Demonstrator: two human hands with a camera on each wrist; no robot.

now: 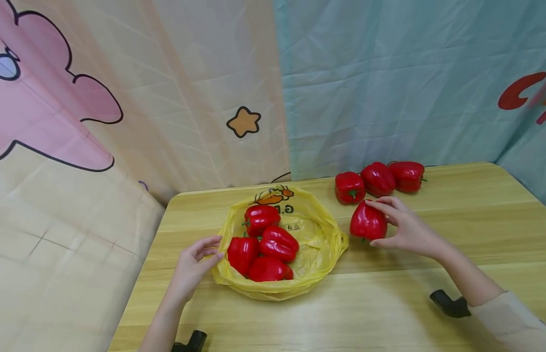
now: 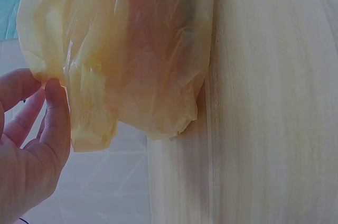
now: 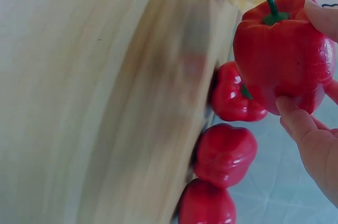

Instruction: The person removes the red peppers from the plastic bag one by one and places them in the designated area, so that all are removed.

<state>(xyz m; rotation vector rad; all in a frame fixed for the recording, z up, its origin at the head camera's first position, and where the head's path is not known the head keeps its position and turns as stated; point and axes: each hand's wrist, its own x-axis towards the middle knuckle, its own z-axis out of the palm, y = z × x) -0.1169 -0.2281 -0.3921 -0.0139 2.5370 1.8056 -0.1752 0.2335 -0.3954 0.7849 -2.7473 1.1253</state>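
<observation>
A yellow plastic bag (image 1: 317,230) stands with its mouth wide on the table, several red bell peppers (image 1: 279,243) inside at its left. My left hand (image 1: 194,264) pinches the bag's left rim between thumb and fingers; the left wrist view shows the thin film (image 2: 90,65) hanging from those fingertips. To the right of the bag, my right hand (image 1: 402,227) grips one red bell pepper (image 1: 368,221) between thumb and fingers. Its green stem (image 3: 274,17) shows in the right wrist view, where the pepper appears raised off the tabletop.
Three more red bell peppers (image 1: 377,179) lie in a row at the table's back edge, against a printed curtain (image 1: 374,88). Black curved pieces (image 1: 450,304) show by each forearm. The wooden table (image 1: 343,318) extends in front of the bag.
</observation>
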